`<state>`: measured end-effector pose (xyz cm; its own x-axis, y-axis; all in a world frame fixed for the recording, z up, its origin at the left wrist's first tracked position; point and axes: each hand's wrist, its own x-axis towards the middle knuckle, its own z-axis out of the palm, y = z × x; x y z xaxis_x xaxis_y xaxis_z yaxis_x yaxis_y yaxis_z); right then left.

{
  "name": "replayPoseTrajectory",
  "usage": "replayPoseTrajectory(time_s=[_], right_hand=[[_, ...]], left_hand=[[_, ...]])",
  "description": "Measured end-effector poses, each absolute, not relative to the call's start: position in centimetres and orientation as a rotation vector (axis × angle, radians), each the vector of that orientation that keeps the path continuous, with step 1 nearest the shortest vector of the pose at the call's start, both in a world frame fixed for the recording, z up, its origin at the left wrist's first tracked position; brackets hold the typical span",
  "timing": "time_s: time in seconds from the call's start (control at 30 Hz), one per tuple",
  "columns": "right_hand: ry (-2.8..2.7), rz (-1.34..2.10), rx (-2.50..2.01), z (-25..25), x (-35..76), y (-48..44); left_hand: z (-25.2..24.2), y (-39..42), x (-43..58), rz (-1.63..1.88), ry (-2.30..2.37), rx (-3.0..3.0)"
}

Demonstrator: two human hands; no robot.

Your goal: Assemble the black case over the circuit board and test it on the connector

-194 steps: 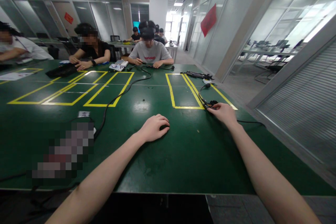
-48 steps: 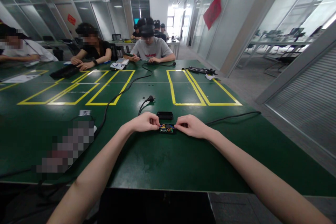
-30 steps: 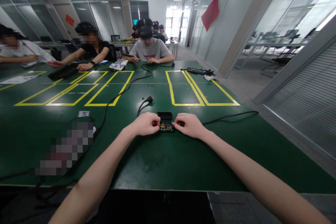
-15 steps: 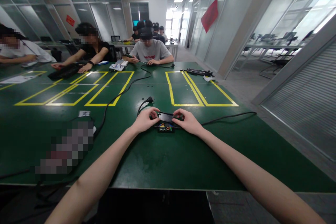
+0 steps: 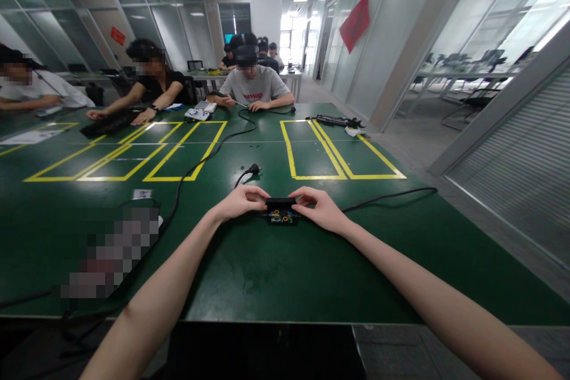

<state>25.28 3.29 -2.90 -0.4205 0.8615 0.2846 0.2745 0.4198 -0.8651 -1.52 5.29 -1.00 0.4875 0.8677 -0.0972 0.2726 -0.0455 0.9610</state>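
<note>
A small open black power adapter base (image 5: 281, 218) with coloured parts inside lies on the green table (image 5: 285, 273) in front of me. Just above it a black cover (image 5: 280, 203) is held at both ends. My left hand (image 5: 240, 200) pinches the cover's left end and my right hand (image 5: 319, 208) pinches its right end. A black cable (image 5: 392, 196) runs from the adapter off to the right, and another with a plug (image 5: 253, 169) lies just behind my hands.
Yellow tape rectangles (image 5: 312, 151) mark the table further back. A black cable (image 5: 196, 163) crosses the table toward a person in a grey shirt (image 5: 253, 88). Other people sit at the far left. A blurred object (image 5: 111, 252) lies at my left. Tools (image 5: 333, 122) rest far right.
Both hands lifted the black cover from behind the open adapter and brought it over the base. 6.5 s ago my hands were apart, the right reaching to the yellow tape.
</note>
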Motion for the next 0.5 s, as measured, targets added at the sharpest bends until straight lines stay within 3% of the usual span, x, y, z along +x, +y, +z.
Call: replayPoseTrajectory(time_s=[0.5], right_hand=[[-1.935, 0.998, -0.927, -2.9, 25.46, 3.23]], left_hand=[[-1.57, 5.54, -1.47, 0.649, 1.012, 1.585]])
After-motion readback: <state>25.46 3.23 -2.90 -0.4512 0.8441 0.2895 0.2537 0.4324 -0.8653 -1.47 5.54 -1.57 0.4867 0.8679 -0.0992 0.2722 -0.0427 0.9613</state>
